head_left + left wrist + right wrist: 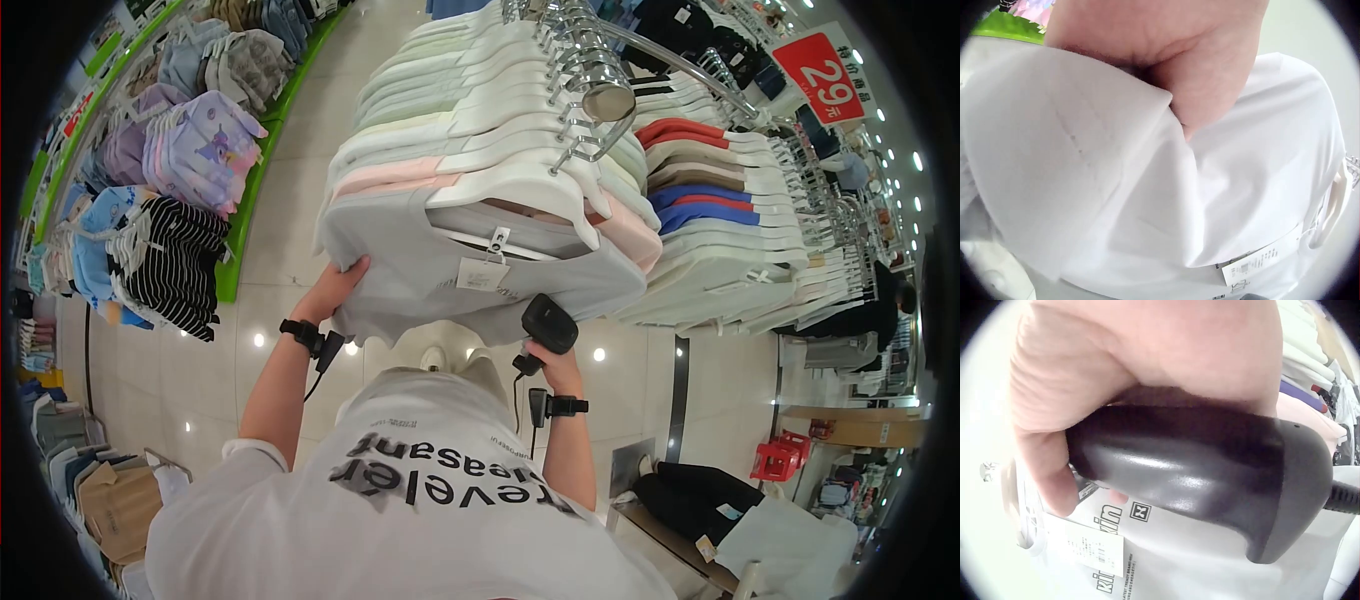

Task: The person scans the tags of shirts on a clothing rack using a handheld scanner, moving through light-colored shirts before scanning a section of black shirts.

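1. Room to move is offered on the left: the tiled floor [285, 185] is seen running between the green-edged shelf [235, 265] and the rack.
2. On the rack, the row of hung shirts [410, 125] is packed tight, edge against edge. To the right, only a narrow gap is left before the neighbouring row of garments [690, 245].
3. At the near end, there it is, the grey shirt [395, 240], hung on a white hanger [515, 190], its lettered front turned upward, its lower hem left hanging loose.
4. By the left hand [337, 290], the shirt's left side is gripped, the thumb laid over the cloth. In the left wrist view the other fingers are covered by fabric, so how tightly they are curled cannot be told.
5. By the right hand [558, 368], the black scanner [550, 322] is firmly grasped, its body wrapped by thumb and fingers.
6. The scanner is held above the shirt's lower right part, its cable [1342, 497] led away from the handle end.
7. And the smallest piece: the white price tag [483, 274] is hung below the neckline, near the scanner.
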Available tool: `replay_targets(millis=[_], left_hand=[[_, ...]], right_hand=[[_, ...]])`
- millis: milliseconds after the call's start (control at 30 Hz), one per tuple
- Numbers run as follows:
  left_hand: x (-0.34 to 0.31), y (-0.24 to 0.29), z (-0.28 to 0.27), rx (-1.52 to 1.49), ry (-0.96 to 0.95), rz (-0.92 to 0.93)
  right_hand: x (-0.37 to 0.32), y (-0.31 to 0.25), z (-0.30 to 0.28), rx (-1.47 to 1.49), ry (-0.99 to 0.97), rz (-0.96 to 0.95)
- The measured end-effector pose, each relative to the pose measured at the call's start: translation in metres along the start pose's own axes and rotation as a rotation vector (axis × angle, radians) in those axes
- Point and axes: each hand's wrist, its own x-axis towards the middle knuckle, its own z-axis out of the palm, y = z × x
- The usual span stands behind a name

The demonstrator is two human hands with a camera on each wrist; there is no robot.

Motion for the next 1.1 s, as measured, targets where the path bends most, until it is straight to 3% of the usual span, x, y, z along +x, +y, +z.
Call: replay_targets(millis=[67,133,300,633,1100], left_hand=[[0.005,-0.007,0.0,-0.018,0.035,0.078],[-0.001,0.002,0.0,-0.003,0.094,0.069],[0.001,-0.002,-0.017,0.046,0.194,0.093],[-0.006,0.009,-0.019,0.032,0.192,0.126],[-0.017,0.005,-0.017,0.082,0.194,0.101]], right_hand=[[-0.002,0.002,0.0,-0.024,-0.008,0.016],[-0.007,-0.005,0.001,-0.038,0.17,-0.002],[-0.018,-0.026,-0.018,0.027,0.302,-0.054],[-0.03,-0.038,-0.039,-0.008,0.305,-0.078],[-0.027,-0.047,-0.026,-0.293,0.253,-0.1]])
